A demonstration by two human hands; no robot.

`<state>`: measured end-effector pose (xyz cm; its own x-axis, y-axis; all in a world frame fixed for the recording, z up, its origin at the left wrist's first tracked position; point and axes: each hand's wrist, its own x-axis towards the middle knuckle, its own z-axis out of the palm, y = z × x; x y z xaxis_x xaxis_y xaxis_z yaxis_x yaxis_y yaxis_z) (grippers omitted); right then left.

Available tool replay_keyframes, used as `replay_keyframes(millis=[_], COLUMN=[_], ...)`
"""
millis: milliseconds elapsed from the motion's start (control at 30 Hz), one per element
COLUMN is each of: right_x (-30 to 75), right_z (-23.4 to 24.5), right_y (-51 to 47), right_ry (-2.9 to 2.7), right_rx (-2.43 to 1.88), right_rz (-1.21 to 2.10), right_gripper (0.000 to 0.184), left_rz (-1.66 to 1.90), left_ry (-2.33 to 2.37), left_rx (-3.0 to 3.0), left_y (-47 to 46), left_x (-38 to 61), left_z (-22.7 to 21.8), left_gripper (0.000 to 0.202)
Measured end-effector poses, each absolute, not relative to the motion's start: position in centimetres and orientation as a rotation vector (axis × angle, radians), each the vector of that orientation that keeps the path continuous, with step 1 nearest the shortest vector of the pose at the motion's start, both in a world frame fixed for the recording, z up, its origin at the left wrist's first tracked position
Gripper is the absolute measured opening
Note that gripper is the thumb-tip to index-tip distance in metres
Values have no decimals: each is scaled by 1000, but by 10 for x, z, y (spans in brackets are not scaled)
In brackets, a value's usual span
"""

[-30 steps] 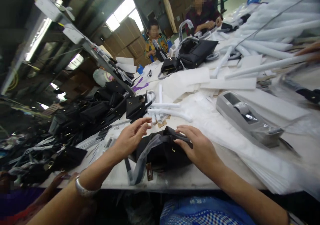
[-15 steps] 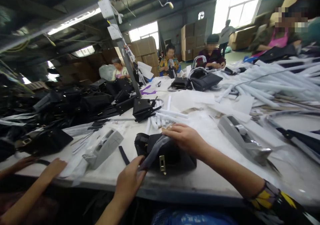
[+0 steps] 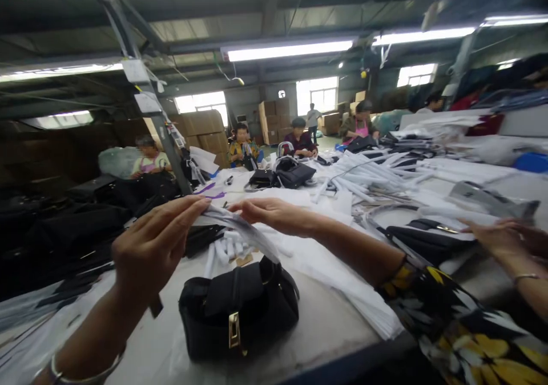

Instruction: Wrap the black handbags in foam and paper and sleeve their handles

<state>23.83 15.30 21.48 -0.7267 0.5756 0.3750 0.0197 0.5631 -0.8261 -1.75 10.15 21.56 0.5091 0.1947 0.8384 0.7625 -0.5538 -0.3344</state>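
Observation:
A black handbag (image 3: 240, 311) with a gold turn-lock clasp (image 3: 233, 329) stands upright on the table before me. Its handle (image 3: 252, 234), covered in a pale clear wrap, arches up from the bag's right side. My left hand (image 3: 156, 234) pinches the handle's wrapped upper end between thumb and fingers. Beside it my right hand (image 3: 278, 215) has its fingers closed at the handle's upper stretch, fingertips close to the left ones. A dark strap end (image 3: 156, 305) shows below my left wrist.
White paper rolls (image 3: 220, 251) lie behind the bag. Black bags (image 3: 98, 202) are heaped at left. A co-worker's hands (image 3: 499, 239) work at right by another black bag (image 3: 428, 239). White strips (image 3: 363, 171) spread across the table; a metal post (image 3: 169, 145) rises behind.
My hands have lifted the wrapped handle up off the bag, and my left hand has risen to its upper end. The view has swung right, bringing a co-worker's hands in.

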Motion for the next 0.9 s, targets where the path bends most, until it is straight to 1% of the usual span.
replay_keyframes(millis=[67,133,267,333,400,467,533,600,667,733,800,900], right_x=[239,246,274,292,309,324,332,330,315,293,268,242], right_z=[221,219,203,193,185,183,191,214,249,290,328,360], right_y=[163,169,168,167,170,177,187,196,199,193,180,158], right_ry=[-2071,-1901,-1514,-1389,-1358,-1434,-1543,-1631,-1727,-1884,-2056,-2251], right_rx=[-380,-331,-364,-405,-471,-634,-884,-1049,-1017,-864,-688,-564], right_rz=[1466,1647,1716,1717,1700,1651,1505,1251,982,810,820,1072], right_gripper=[52,45,35,36,40,46,57,66,68,67,67,59], left_rz=[-1059,-1115,-1066,-1023,-1044,-1081,-1054,-983,-925,-862,-772,-642], left_ry=[-726,-889,-1444,-1608,-1702,-1725,-1656,-1511,-1313,-1120,-960,-826], left_rx=[-2099,-2226,-2644,-2787,-2736,-2540,-2328,-2135,-1961,-1881,-1831,-1775], left_y=[115,129,153,164,171,175,176,174,171,165,157,144], left_x=[-5,1,-11,-26,-41,-53,-58,-53,-39,-18,4,26], left_z=[227,225,186,163,149,152,173,209,251,291,322,349], left_gripper=[54,50,46,43,44,44,41,37,34,30,27,24])
